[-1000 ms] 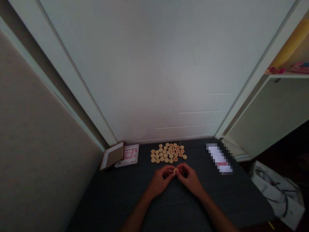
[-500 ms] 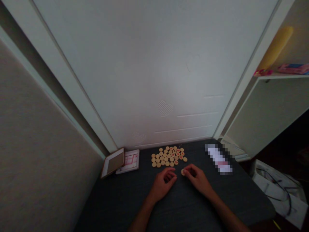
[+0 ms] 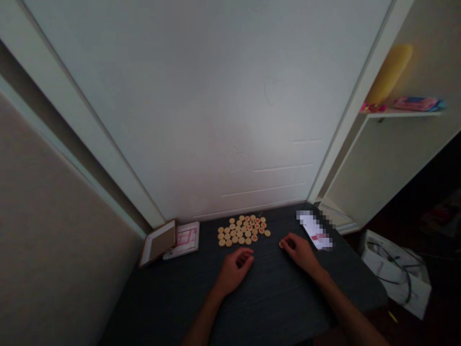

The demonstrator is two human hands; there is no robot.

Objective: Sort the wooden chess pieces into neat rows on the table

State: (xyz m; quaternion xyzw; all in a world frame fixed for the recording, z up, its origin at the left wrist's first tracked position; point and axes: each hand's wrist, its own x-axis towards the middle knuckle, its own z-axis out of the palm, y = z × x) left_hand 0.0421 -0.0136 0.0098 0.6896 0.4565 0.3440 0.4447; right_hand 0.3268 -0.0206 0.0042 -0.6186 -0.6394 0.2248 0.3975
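Note:
A cluster of several round tan game discs (image 3: 242, 229), some marked in red, lies at the back of the dark table (image 3: 259, 298). My right hand (image 3: 298, 250) rests to the right of the cluster, fingers pinched on one tan disc (image 3: 281, 244) at the tabletop. My left hand (image 3: 236, 268) sits below the cluster with fingers curled loosely inward; I see nothing in it.
A small framed board (image 3: 158, 241) leans at the table's back left, beside a white card with red lines (image 3: 182, 239). A blurred white object (image 3: 314, 229) lies at the back right. White wall panels stand behind; a shelf unit and a bag with cables are at right.
My hands, together on one disc a second ago, have separated. The right hand carried the disc rightward to the table; the left drew back. The view shifted right.

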